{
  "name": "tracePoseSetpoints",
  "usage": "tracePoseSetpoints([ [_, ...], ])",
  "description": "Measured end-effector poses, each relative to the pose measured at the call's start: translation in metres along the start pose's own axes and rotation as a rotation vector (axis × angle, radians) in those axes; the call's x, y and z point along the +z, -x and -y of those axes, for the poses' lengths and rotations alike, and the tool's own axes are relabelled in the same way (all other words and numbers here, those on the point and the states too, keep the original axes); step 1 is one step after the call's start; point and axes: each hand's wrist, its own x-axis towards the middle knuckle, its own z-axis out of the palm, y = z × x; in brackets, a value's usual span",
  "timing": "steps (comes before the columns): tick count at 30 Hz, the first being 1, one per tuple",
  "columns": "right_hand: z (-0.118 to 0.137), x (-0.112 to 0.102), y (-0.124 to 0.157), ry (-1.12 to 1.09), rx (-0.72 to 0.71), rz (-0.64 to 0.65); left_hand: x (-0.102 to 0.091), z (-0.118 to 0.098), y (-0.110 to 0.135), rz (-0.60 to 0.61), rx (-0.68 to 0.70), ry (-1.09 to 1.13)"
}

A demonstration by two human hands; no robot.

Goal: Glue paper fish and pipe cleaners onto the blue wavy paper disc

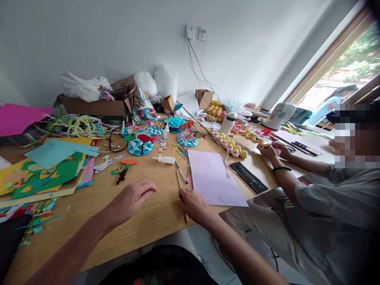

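My left hand [132, 200] hovers above the bare wood of the table [148, 225], fingers loosely bent and thumb a little apart, with nothing visible in it. Near the front edge, my right hand [194, 206] has its fingers closed on a thin wooden stick [179, 180], which lies along the tabletop. Just beyond it are a pen [181, 173] and a glue bottle [164, 160] on its side. A sheet of lilac paper [218, 178] lies right of the stick. Past my left hand are an orange paper cutout [130, 161] and a dark brown fuzzy strip [121, 177].
Coloured paper sheets [47, 170] and scraps [38, 215] cover the left side. Blue decorated discs [140, 146] and upright glue bottle [166, 131] stand farther back. A black case [249, 177] lies right of the lilac sheet. A co-worker's hands [268, 152] hold a yellow twisted piece.
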Motion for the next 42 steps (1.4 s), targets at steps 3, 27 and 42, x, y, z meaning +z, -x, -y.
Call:
tracePoseSetpoints([
  [3,0.009,0.012,0.004,0.018,0.074,-0.022,0.016,0.008,0.025,0.111,0.004,-0.050],
  [27,-0.018,0.060,-0.008,-0.284,0.150,-0.479,0.030,0.055,0.110,-0.097,-0.245,0.140],
  [42,-0.024,0.063,-0.013,-0.334,0.232,-0.555,0.047,0.080,0.121,-0.110,-0.223,0.381],
])
